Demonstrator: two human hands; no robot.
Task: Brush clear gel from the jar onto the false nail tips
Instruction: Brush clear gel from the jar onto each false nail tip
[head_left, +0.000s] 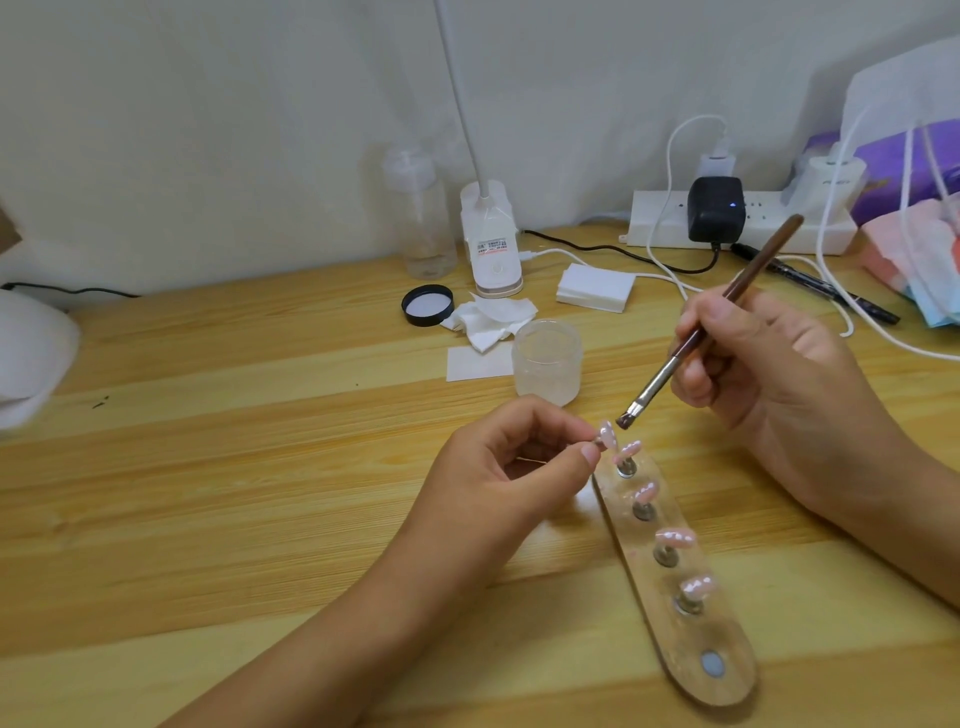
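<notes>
The big wooden table (208, 493) fills most of the picture, and a plain pale wall (208, 104) stands behind it across the top. The right hand (769, 374) comes in from the right side. Its fingers are curled in, and the thumb and fingers pinch the brown brush (727, 312) like a pencil, with the handle pointing to the upper right. The left hand (498, 467) comes up from the bottom. Its thumb and first finger pinch one pink nail tip (606, 432) by its little stand, and the other fingers are loosely curled. The dark brush hairs are right beside that nail tip. I cannot tell if they touch. A long clear holder (727, 649) lies in the lower right with four more nail tips (675, 538) standing on it in a row — one round spot at its near end is bare. The open jar (546, 361) sits in the middle of the picture, just above the left hand. Its black lid (427, 305) lies upside down, up and to the left of it. Behind are a white lamp base (493, 249), a clear bottle (423, 223) and a white power strip (665, 218) — and some white wipes (596, 287).
</notes>
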